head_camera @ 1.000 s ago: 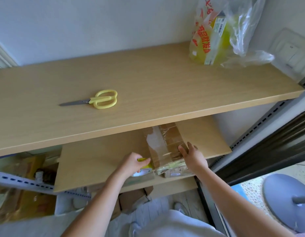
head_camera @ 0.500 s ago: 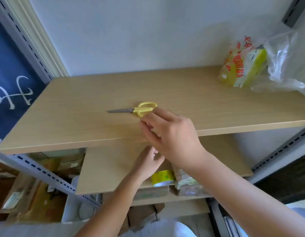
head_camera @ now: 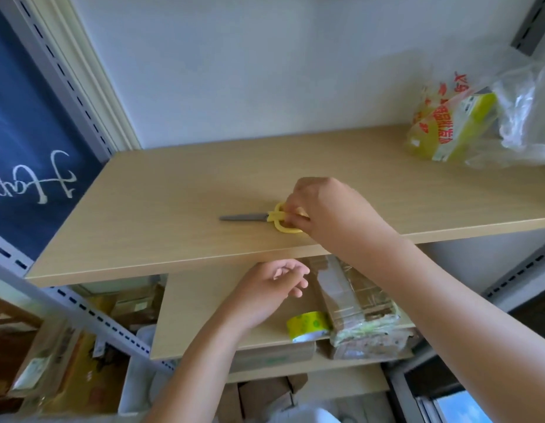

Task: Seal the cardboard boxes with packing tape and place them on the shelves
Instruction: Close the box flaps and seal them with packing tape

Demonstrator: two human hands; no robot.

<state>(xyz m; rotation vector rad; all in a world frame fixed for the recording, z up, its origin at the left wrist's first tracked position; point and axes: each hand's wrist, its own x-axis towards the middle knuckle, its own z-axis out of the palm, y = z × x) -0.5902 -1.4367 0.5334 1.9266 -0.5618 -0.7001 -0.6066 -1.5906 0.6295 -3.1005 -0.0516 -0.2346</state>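
Observation:
Yellow-handled scissors (head_camera: 253, 217) lie on the upper wooden shelf (head_camera: 161, 209), blades pointing left. My right hand (head_camera: 329, 209) is on that shelf with its fingers curled round the yellow handles. One shelf down, a cardboard box (head_camera: 353, 303) wrapped in clear tape lies at the right. A yellow-green roll of packing tape (head_camera: 308, 325) stands beside the box, at the front edge of the lower shelf (head_camera: 198, 312). My left hand (head_camera: 271, 288) hovers over the lower shelf, left of the box, fingers loosely curled and holding nothing.
A plastic bag with a yellow packet (head_camera: 460, 126) sits at the back right of the upper shelf. Grey slotted uprights (head_camera: 91, 309) frame the rack. More cardboard boxes (head_camera: 137, 303) and clutter fill the space below left. A dark blue banner (head_camera: 27, 166) hangs at the left.
My right hand left the taped box, rose to the upper shelf and closed on the scissors' handles. My left hand let go of the tape roll, which now stands alone by the box.

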